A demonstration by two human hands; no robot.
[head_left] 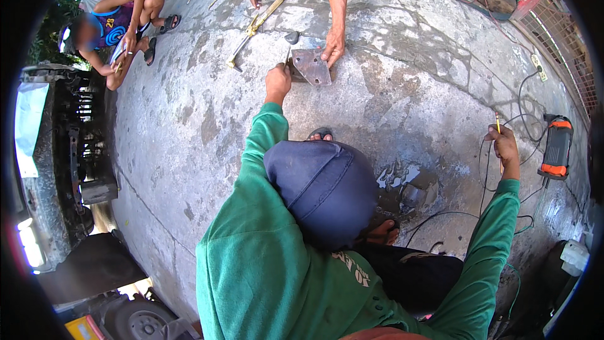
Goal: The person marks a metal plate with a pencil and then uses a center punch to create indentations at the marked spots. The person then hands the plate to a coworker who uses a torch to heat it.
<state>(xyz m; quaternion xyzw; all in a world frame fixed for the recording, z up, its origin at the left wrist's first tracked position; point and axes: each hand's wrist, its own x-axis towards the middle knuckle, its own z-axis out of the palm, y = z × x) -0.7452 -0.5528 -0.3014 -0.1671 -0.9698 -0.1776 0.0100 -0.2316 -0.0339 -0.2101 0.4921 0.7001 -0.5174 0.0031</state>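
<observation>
My left hand [277, 82] is closed at the left edge of a flat brown metal plate [309, 64] with several holes. A thin piece shows above its fingers, but I cannot make out what it is. Another person's hand [335, 47] holds the plate's right side, just above the concrete. Far to the right, my right hand [505, 145] grips a yellow pencil [498, 123], held upright and away from the plate. A small dark lump [292, 38] lies just beyond the plate.
A brass cutting torch [257, 25] with a hose lies beyond the plate. An orange and black machine [557, 148] stands at right among loose cables, near a power outlet [538, 67]. A person [116, 31] squats at far left, beyond a vehicle part [53, 151]. Water [402, 179] wets the concrete.
</observation>
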